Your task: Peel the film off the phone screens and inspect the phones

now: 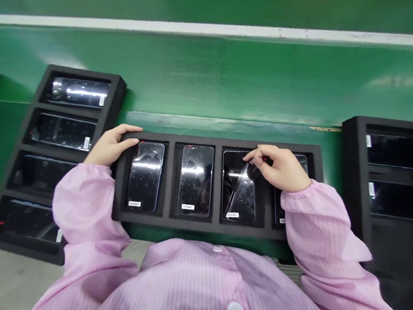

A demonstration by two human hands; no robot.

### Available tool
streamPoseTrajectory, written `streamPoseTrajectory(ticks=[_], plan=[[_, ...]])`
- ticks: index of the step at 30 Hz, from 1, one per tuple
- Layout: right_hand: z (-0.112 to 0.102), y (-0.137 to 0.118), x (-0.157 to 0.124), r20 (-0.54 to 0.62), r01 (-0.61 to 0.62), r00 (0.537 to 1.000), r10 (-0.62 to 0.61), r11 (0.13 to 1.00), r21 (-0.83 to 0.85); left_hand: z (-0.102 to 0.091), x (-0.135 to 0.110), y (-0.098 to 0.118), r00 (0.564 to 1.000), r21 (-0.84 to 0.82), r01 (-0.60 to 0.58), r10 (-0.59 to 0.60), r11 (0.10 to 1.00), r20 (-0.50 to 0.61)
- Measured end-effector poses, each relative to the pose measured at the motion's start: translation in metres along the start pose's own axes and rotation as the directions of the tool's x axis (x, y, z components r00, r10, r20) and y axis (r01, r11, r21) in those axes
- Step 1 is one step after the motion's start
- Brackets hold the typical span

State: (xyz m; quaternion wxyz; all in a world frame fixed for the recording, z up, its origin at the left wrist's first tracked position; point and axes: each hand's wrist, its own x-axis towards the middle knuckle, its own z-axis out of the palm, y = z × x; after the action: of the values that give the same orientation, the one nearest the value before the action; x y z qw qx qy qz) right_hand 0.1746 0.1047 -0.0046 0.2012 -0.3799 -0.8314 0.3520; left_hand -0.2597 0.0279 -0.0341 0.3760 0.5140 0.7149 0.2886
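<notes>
Through the head camera, I look down on a green tabletop (222, 86) crossed near the top by a white strip (195, 24). A pink striped smock (189, 287) with elastic cuffs fills the bottom. In the middle, slightly tilted, lies a black foam tray (171, 177) with four compartments in a row, each holding a dark, glossy smartphone.

My left hand (110, 146) clasps the tray's far left corner, thumb over the rim and forefinger along the far edge, beside the first smartphone (145, 179). The second smartphone (196, 185) lies flat in the next compartment.

My right hand (282, 167) is over the third and fourth compartments. Its thumb and forefinger pinch a clear film (240, 183) by the top of the third smartphone (247, 209); the film slants across that screen toward its lower left. The hand partly covers the fourth smartphone (279, 206). All four carry a small white label near the lower end.

Left of this, a second foam tray (118, 95) stands at a slant with four more smartphones. At the right edge, a third foam tray (357, 185) is cut off by the frame; I can make out two smartphones in it.
</notes>
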Motion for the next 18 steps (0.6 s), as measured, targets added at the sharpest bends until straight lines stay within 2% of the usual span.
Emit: streamPoseTrajectory(ticks=[7,18], plan=[[-0.0007,0.0022,0.0010,0.014,-0.021,1.000,0.021,0.999,0.031,0.0001,0.0013,-0.0025,0.997,0.067,-0.082,0.083,0.994,-0.003],[-0.0032,0.0058,0.0003,0.037,-0.068,0.997,0.063,0.987,0.148,-0.0005,0.0005,0.0007,0.998,0.061,-0.067,0.067,0.996,0.001]])
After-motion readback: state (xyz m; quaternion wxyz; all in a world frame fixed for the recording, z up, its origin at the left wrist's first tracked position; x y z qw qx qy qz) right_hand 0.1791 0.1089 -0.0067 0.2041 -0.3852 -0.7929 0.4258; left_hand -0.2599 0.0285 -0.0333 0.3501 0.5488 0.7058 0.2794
